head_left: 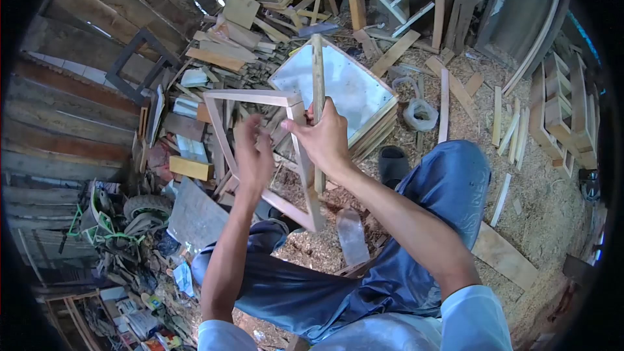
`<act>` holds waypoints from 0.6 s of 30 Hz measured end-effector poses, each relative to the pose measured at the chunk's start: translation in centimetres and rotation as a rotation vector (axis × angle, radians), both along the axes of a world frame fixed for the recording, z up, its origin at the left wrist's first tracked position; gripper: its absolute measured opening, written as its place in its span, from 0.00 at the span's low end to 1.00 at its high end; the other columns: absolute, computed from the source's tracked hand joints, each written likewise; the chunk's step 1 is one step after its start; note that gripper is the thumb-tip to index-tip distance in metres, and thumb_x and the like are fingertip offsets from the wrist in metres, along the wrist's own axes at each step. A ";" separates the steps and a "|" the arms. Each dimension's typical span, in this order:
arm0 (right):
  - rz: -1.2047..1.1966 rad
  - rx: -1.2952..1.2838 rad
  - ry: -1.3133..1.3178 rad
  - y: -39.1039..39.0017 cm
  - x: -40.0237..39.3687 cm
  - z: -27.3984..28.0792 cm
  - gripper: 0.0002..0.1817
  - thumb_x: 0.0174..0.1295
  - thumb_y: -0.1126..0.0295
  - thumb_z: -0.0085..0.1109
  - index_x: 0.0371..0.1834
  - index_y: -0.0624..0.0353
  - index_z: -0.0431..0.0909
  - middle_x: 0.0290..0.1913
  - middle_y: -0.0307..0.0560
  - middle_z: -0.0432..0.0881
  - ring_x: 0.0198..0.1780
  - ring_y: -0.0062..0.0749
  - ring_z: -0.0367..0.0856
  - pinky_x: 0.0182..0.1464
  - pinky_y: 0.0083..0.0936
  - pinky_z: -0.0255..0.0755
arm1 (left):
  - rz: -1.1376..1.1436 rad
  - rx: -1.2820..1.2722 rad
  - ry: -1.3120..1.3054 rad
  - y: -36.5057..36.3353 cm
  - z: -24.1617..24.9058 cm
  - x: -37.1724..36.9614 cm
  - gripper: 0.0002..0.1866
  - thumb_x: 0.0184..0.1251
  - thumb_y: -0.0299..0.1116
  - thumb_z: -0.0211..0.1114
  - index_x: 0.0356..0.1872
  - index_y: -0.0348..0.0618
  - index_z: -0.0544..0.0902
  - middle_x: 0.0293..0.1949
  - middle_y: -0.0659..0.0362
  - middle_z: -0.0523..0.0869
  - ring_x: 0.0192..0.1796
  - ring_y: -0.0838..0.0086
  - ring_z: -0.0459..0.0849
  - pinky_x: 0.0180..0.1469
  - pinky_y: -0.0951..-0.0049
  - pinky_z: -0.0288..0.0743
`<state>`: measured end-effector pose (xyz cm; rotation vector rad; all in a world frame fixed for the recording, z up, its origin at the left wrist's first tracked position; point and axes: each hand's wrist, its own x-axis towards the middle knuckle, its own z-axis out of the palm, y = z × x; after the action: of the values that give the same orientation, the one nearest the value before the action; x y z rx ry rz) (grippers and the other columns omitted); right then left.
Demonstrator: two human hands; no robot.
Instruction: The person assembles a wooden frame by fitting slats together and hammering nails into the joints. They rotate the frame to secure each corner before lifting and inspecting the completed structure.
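Nearest you, at 6 o'clock, your blue trousers lie in creased cloth across both legs. Above them your left hand, blurred, has its fingers loosely spread and slightly bent before the opening of the wooden frame; contact with the wood cannot be told. Your right hand pinches the frame's right-hand bar, thumb laid on its face. Pale, smooth and four-sided, with square-edged bars, the frame hangs just off centre toward 9 o'clock; its long axis runs from 11 to 5 o'clock, its lowest corner pointing to 5. A narrow, rougher wooden strip runs from 12 to 6 behind or within that same hand; which, you cannot tell. Below, between 5 and 6 o'clock, a glossy, round-ended plate lies on curly shavings. Farther, at 1 o'clock, a flat, bluish-white square board tops a stack. At 2 o'clock sits a translucent plastic bag. Jumbled, splintery offcuts fill 11 o'clock; beyond, at 9, stands a weathered plank wall.
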<state>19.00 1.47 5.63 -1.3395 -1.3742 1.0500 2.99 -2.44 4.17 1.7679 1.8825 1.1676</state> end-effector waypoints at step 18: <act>0.100 -0.255 -0.017 3.4 5.0 -1.0 0.11 0.65 0.73 0.61 0.38 0.67 0.68 0.32 0.47 0.80 0.33 0.32 0.87 0.28 0.24 0.82 | -0.206 -0.193 0.010 -0.7 -2.6 3.9 0.18 0.69 0.30 0.61 0.53 0.35 0.66 0.40 0.35 0.80 0.43 0.41 0.80 0.43 0.50 0.72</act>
<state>23.98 4.89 4.66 -1.4778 -1.3656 1.3190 6.87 -3.16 1.59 1.8109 1.7059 0.8751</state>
